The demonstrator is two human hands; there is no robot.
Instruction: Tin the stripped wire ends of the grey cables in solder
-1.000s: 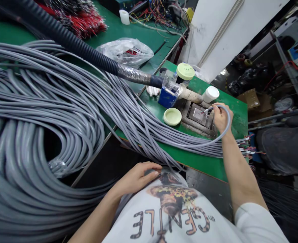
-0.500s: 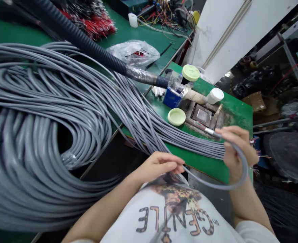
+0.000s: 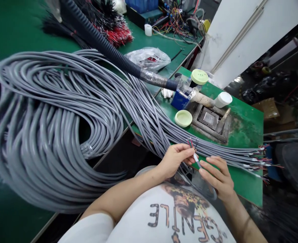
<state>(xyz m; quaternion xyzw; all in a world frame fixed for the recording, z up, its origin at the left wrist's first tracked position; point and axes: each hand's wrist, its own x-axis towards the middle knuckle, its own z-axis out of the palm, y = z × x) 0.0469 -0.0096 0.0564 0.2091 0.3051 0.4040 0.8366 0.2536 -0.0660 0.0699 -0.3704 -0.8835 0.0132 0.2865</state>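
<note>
Pinching a grey cable end (image 3: 195, 158) between thumb and fingertips, a worker's closed left hand (image 3: 175, 160) held it up over a green table (image 3: 247, 131), on the near side of a square metal block (image 3: 209, 118). Red, green and dark wires (image 3: 191, 143) fanned from the white-tipped end, pointing away from the person and toward the block. The cable's long axis slanted from near the shirt up to those wires, and the left hand was the nearer hand. The open right hand (image 3: 217, 177), its fingers loosely spread, hovered just beside the cable on the block side, with no visible grip. A dense bundle of grey cables (image 3: 159, 130) ran past the block's near edge, its stripped ends (image 3: 259, 162) fanning out to the right. Left of the block lay a pale green lid (image 3: 183, 118), beside a blue box (image 3: 179, 100) wrapped in clear plastic. Beyond the block, a second green lid (image 3: 199, 77) topped a partly hidden container, while a clear bag (image 3: 149, 59) held red items.
</note>
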